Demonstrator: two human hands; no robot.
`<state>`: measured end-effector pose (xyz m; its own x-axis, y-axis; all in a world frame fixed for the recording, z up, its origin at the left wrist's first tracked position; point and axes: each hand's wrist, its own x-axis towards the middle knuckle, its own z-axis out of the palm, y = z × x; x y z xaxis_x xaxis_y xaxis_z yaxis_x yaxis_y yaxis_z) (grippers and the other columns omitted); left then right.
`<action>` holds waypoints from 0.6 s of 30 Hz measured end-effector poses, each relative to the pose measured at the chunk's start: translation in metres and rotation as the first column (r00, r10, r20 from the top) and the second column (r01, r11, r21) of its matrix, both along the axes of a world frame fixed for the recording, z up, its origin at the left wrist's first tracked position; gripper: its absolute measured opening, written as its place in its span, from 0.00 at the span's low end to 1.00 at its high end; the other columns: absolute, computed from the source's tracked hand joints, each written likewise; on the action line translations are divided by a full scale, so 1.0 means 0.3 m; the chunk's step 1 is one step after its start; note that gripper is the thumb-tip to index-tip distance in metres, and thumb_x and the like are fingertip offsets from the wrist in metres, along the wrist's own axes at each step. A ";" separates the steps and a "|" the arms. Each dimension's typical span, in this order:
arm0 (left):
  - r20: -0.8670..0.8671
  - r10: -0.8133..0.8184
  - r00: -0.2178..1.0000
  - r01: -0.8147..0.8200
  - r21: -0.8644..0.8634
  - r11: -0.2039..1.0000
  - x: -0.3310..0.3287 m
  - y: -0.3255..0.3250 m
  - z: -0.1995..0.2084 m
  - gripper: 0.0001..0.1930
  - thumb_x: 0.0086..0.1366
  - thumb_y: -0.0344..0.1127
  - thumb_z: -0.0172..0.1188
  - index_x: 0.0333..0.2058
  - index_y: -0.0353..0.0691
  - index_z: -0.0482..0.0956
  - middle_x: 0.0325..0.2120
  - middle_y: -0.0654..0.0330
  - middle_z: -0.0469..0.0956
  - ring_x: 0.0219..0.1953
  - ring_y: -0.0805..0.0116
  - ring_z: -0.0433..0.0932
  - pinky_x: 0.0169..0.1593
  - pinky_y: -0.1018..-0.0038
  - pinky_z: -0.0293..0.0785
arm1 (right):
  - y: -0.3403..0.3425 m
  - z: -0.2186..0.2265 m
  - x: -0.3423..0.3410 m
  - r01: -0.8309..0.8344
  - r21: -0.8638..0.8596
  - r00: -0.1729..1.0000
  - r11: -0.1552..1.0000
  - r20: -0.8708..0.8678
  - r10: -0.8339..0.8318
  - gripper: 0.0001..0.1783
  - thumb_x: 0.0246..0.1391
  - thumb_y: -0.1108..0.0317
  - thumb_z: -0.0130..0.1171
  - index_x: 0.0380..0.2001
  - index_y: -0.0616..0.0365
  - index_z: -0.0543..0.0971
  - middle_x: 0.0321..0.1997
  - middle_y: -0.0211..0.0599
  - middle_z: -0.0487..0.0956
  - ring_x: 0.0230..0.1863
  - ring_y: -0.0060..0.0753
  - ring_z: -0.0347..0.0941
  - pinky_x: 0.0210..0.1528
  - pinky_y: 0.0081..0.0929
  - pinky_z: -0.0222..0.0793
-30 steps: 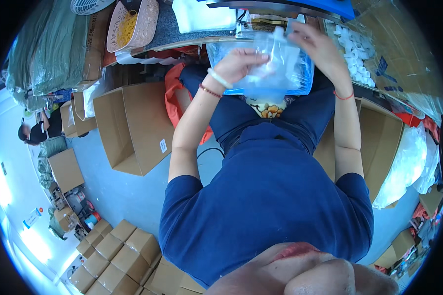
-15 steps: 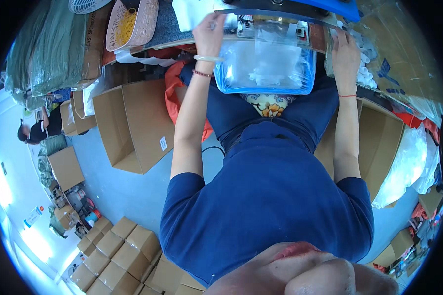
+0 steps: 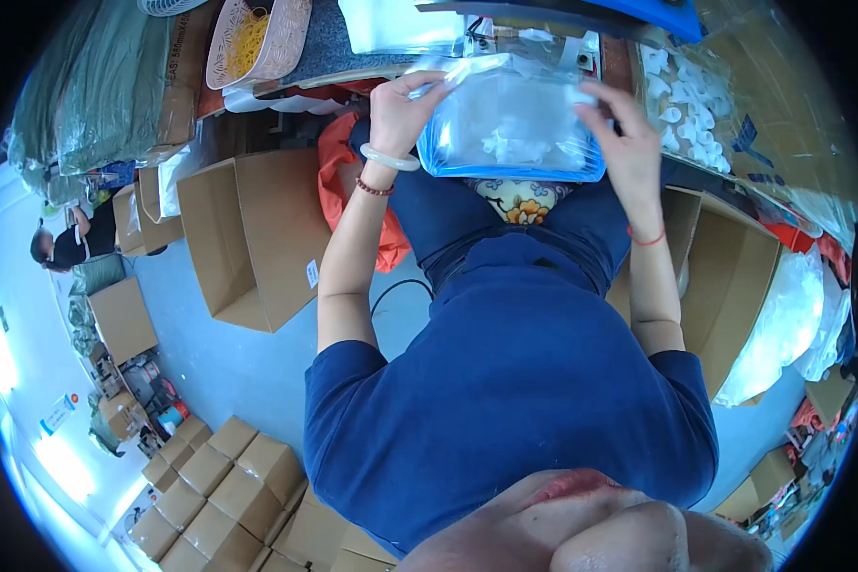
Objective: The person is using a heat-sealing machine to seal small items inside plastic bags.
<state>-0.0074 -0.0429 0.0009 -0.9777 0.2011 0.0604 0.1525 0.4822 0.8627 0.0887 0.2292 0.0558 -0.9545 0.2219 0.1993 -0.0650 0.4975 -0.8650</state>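
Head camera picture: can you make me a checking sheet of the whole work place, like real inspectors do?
Surface: speckled grey-blue tabletop, partly covered.
Job's things: clear plastic bag; blue-lined bin with clear plastic inside, by the lap; small white pieces at the right.
Clutter: pale basket with yellow bands; clear plastic stack; green plastic bundles.
Hands: left hand pinches the bag; right hand has curled fingers near the bin, holding unclear.
Cables: dark cord curving over the floor.
Surroundings: open cardboard box at the left, stacked cartons, another person far left.
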 end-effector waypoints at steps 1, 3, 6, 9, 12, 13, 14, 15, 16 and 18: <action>-0.021 -0.051 0.998 0.052 0.067 0.996 0.024 0.020 0.031 0.10 0.59 0.31 0.68 0.38 0.32 0.85 0.31 0.63 0.84 0.34 0.81 0.78 0.40 0.83 0.74 | -0.036 0.014 -0.001 -0.068 -0.028 0.996 0.997 0.052 0.070 0.13 0.54 0.71 0.66 0.44 0.57 0.82 0.41 0.33 0.81 0.40 0.22 0.75 0.43 0.20 0.71; 0.041 -0.119 0.992 0.112 0.145 0.983 0.060 0.054 0.086 0.10 0.60 0.31 0.68 0.38 0.33 0.85 0.31 0.63 0.84 0.34 0.81 0.78 0.41 0.83 0.74 | -0.049 0.056 -0.020 -0.145 -0.050 0.982 0.988 -0.127 0.138 0.12 0.53 0.72 0.66 0.42 0.59 0.82 0.42 0.33 0.81 0.40 0.24 0.76 0.43 0.20 0.71; 0.130 -0.218 0.967 0.178 0.265 0.948 0.091 0.088 0.143 0.10 0.61 0.32 0.67 0.39 0.33 0.85 0.31 0.63 0.84 0.35 0.81 0.78 0.41 0.84 0.74 | -0.037 0.108 -0.044 -0.230 0.167 0.906 0.959 -0.323 0.273 0.12 0.54 0.71 0.65 0.42 0.61 0.81 0.44 0.37 0.82 0.42 0.29 0.76 0.43 0.23 0.71; 0.125 -0.390 0.912 0.361 0.203 0.910 0.093 0.095 0.154 0.11 0.63 0.34 0.65 0.40 0.32 0.85 0.33 0.61 0.84 0.36 0.79 0.79 0.43 0.82 0.75 | -0.003 0.127 -0.066 -0.352 0.319 0.887 0.880 -0.185 0.422 0.13 0.54 0.69 0.63 0.42 0.61 0.81 0.43 0.39 0.81 0.42 0.35 0.77 0.44 0.26 0.71; 0.326 -0.535 0.780 0.373 0.446 0.814 0.086 0.103 0.110 0.12 0.64 0.34 0.64 0.41 0.30 0.84 0.34 0.58 0.84 0.38 0.75 0.81 0.46 0.80 0.76 | 0.024 0.105 -0.106 -0.481 0.329 0.860 0.813 -0.002 0.510 0.15 0.57 0.63 0.61 0.44 0.59 0.80 0.42 0.40 0.81 0.42 0.40 0.76 0.45 0.28 0.70; 0.384 -0.578 0.720 0.351 0.516 0.781 0.079 0.109 0.085 0.13 0.63 0.36 0.66 0.41 0.31 0.83 0.33 0.55 0.84 0.38 0.70 0.83 0.44 0.77 0.79 | 0.031 0.090 -0.125 -0.556 0.302 0.827 0.774 0.110 0.551 0.15 0.57 0.61 0.60 0.44 0.59 0.80 0.42 0.40 0.81 0.42 0.40 0.76 0.45 0.28 0.70; 0.390 -0.586 0.710 0.362 0.511 0.779 0.073 0.116 0.058 0.13 0.63 0.36 0.66 0.41 0.31 0.83 0.33 0.55 0.84 0.38 0.70 0.83 0.44 0.77 0.79 | 0.032 0.070 -0.142 -0.573 0.246 0.818 0.782 0.225 0.529 0.16 0.58 0.60 0.59 0.45 0.57 0.80 0.41 0.40 0.81 0.40 0.41 0.76 0.45 0.29 0.71; 0.488 -0.589 0.645 0.264 0.580 0.770 0.064 0.127 0.029 0.13 0.63 0.34 0.65 0.42 0.31 0.83 0.33 0.54 0.84 0.38 0.67 0.84 0.44 0.75 0.80 | 0.038 0.051 -0.159 -0.588 0.243 0.809 0.771 0.183 0.559 0.16 0.58 0.60 0.59 0.45 0.57 0.80 0.41 0.40 0.81 0.40 0.41 0.76 0.45 0.29 0.71; 0.591 -0.581 0.560 0.152 0.616 0.773 0.054 0.138 0.002 0.12 0.64 0.33 0.64 0.42 0.30 0.83 0.34 0.53 0.84 0.37 0.65 0.84 0.44 0.73 0.81 | 0.045 0.031 -0.172 -0.485 0.161 0.873 0.860 0.144 0.466 0.16 0.58 0.60 0.59 0.46 0.56 0.80 0.41 0.40 0.81 0.39 0.42 0.77 0.45 0.29 0.71; 0.558 -0.659 0.505 0.068 0.735 0.675 0.002 0.177 -0.043 0.12 0.65 0.30 0.62 0.43 0.27 0.80 0.36 0.50 0.83 0.40 0.59 0.84 0.46 0.70 0.81 | 0.087 -0.006 -0.180 -0.247 0.156 0.963 0.956 0.149 0.224 0.16 0.59 0.62 0.58 0.48 0.54 0.79 0.40 0.40 0.82 0.38 0.46 0.78 0.44 0.33 0.73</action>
<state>-0.0068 0.0101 -0.0120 -0.5322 0.7594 -0.3743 -0.6326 -0.0628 0.7719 0.0346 0.2553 0.0542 -0.9954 -0.0389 0.0873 -0.0924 0.6233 -0.7765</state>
